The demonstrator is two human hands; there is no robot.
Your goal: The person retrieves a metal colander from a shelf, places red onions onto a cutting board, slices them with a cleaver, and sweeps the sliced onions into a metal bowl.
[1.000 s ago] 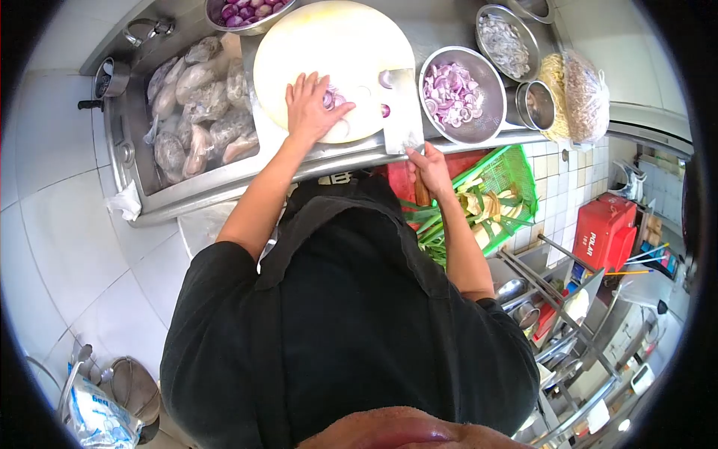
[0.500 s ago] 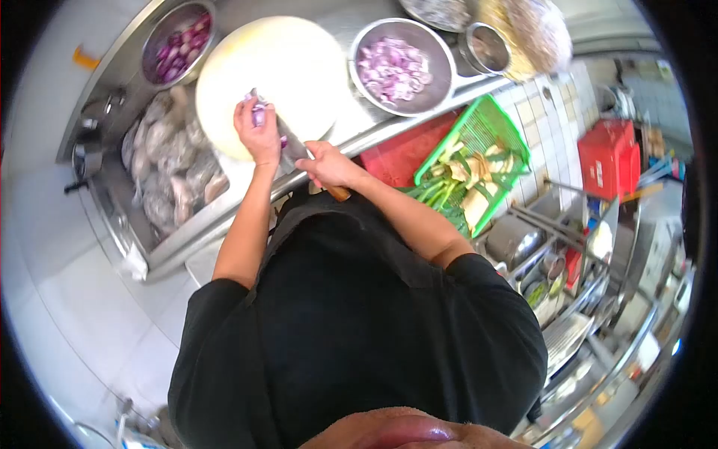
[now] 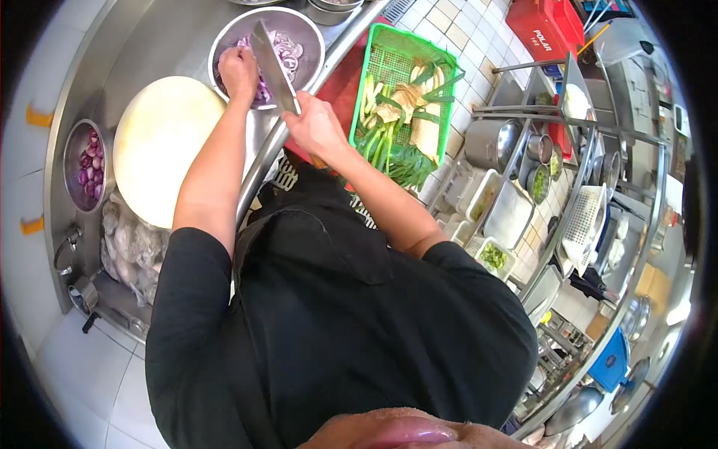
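My left hand (image 3: 238, 73) is at the metal bowl (image 3: 313, 39) of sliced purple shallots (image 3: 286, 51). Its fingers are curled down over the bowl's left side, and whatever they hold is hidden. In my right hand (image 3: 315, 126) is a cleaver (image 3: 274, 69), gripped by the handle. The broad blade points up and away from me, crossing in front of the bowl. Left of the bowl lies a thick round chopping board (image 3: 168, 146). A second metal bowl (image 3: 72, 176), farther left, contains whole peeled shallots (image 3: 91, 166).
Bagged pale meat (image 3: 134, 247) lies in the sink at left, near a tap (image 3: 69, 247). A green basket (image 3: 451, 112) of leeks and spring onions stands on the right beside the steel counter edge. Metal shelving (image 3: 591, 194) with pots and tubs is farther right.
Both hands have moved from the chopping board to the bowl of sliced shallots. The cleaver has come along, its blade now raised by the bowl. The view has turned.
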